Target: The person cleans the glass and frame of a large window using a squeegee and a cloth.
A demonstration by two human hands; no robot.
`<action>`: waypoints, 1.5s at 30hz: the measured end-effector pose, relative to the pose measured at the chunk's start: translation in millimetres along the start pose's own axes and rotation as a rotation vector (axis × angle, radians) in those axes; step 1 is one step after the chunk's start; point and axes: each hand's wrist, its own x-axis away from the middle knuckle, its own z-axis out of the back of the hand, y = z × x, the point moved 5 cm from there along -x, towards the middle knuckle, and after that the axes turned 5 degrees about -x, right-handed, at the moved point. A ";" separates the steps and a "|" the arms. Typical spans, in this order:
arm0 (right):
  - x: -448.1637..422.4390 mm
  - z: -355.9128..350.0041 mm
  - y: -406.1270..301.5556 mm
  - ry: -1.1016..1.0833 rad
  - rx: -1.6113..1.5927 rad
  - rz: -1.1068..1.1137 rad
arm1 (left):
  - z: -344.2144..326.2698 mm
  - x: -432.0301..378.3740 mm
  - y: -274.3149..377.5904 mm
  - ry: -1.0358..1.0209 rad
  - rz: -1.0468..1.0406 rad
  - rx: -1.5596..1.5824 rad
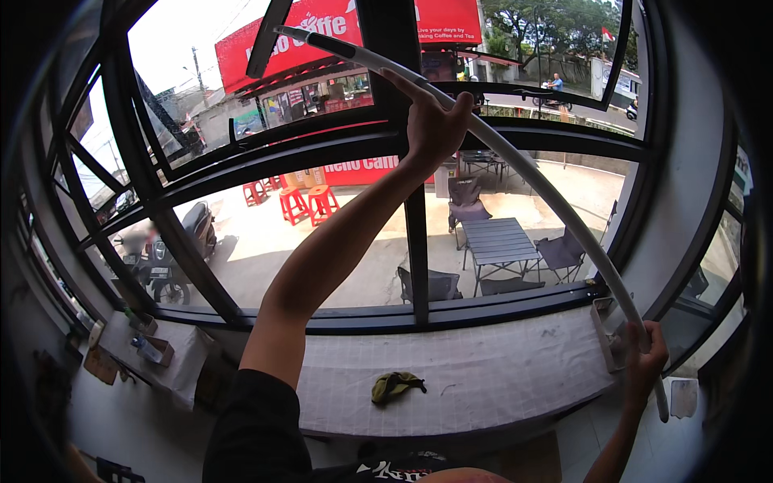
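A long white pole (540,187) runs diagonally across the view, bowed by the lens. Its upper left end has a black grip section and meets a dark, narrow squeegee-like head (266,45) against the upper window pane. My left hand (438,124) is raised on the upper part of the pole, index finger stretched along it and thumb on its other side. Lower down on the right, my right hand (646,356) grips the pole near its bottom end. Below my arms, a crumpled olive-green and black cloth item (395,386) lies on a table with a pale checked tablecloth (501,368).
Black window frames (416,253) surround the panes; an upper sash (543,99) appears tilted outward. A box (607,338) stands at the table's right end. On the left, another covered table (181,356) bears a bottle (145,349) and boxes. Outside are red stools, folding furniture and motorbikes.
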 end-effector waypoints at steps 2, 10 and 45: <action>20.2 -14.3 13.1 -0.085 0.011 -0.072 | -3.7 5.5 -7.4 0.006 -0.110 -0.081; 109.5 -69.8 20.5 -0.256 -0.134 -0.204 | 13.6 57.2 -33.8 -0.229 -0.075 -0.165; 233.3 -146.9 -44.1 -0.560 -0.292 -0.392 | 126.1 104.9 -82.8 -0.451 0.039 -0.482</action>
